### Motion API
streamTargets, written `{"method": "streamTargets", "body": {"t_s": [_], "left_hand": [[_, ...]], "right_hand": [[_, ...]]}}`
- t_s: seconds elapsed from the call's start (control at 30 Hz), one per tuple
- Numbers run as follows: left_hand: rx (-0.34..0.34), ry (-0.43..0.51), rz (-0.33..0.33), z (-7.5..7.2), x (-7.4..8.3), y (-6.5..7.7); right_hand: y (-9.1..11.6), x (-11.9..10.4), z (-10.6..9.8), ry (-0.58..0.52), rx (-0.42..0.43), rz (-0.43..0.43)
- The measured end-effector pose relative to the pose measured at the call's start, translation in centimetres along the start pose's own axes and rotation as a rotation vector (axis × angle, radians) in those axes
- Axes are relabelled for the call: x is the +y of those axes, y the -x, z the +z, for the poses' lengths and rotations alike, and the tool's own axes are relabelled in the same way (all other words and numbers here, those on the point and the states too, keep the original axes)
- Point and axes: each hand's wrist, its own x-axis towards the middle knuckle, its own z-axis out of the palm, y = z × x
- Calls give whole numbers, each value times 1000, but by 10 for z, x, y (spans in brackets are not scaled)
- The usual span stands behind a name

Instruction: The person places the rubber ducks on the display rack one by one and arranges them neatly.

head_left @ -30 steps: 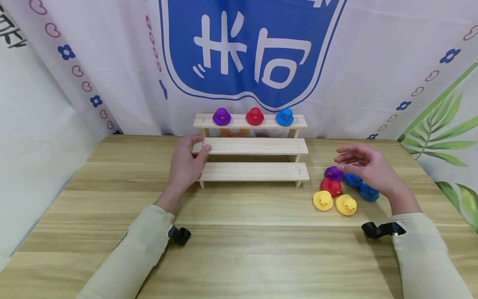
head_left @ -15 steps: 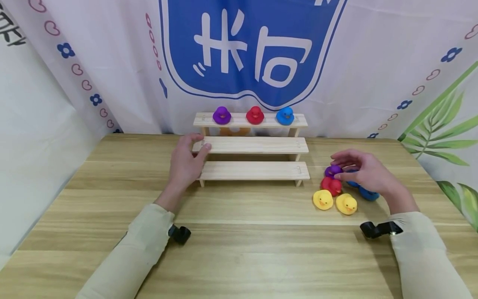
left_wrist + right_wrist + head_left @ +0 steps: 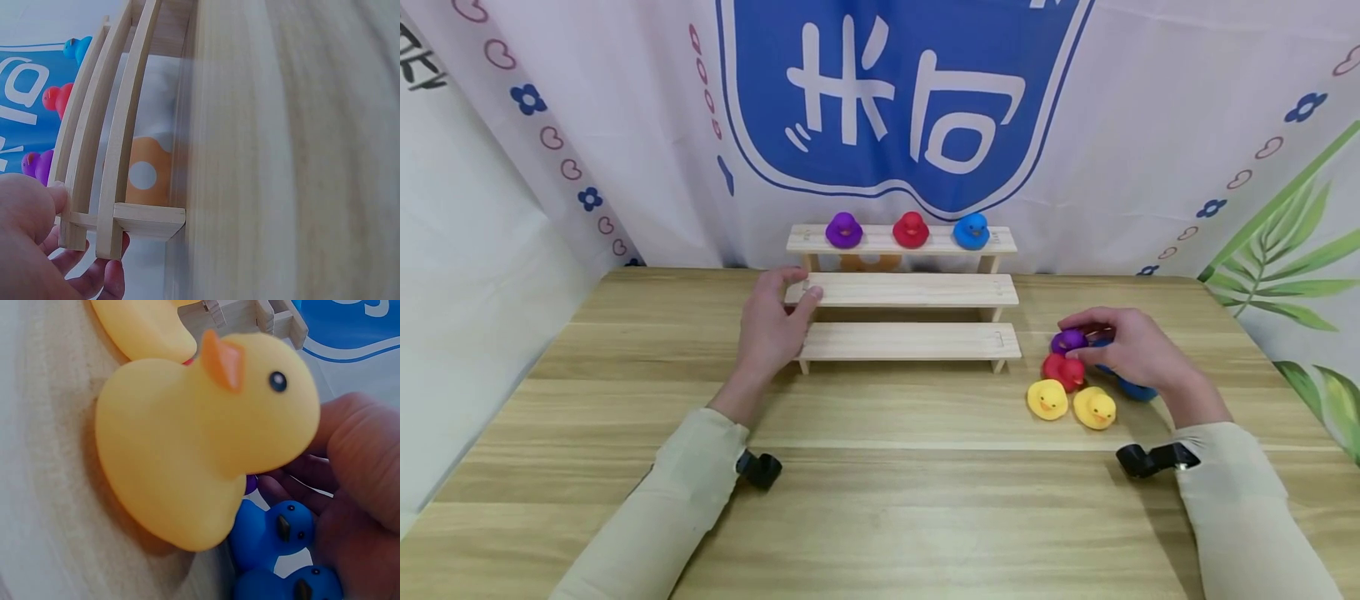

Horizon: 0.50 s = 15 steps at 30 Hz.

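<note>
You had the wooden stand [image 3: 910, 341] gripped in your left hand [image 3: 771, 329]; right of it, your right hand [image 3: 1135, 348] curved round a purple duck [image 3: 1066, 342], grasp unclear! That thumb, crowding the red duck [image 3: 1060, 372], might have toppled it.

"米" [image 3: 848, 79] (neighbour [image 3: 964, 119] unclear) on blue shield [image 3: 901, 154]

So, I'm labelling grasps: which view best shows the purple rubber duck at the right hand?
Head view: much of the purple rubber duck shows, partly covered by the right hand. The right wrist view gives just a purple sliver past a yellow rubber duck; the left wrist view doesn't show it.
</note>
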Motion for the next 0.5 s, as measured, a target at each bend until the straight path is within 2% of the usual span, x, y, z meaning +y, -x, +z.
{"method": "streamTargets", "body": {"t_s": [0.2, 0.5], "left_hand": [[1, 3, 7, 0, -1, -1], [-4, 14, 23, 0, -3, -2]], "right_hand": [[-1, 0, 1, 30, 16, 12], [0, 0, 1, 38, 48, -24]]}}
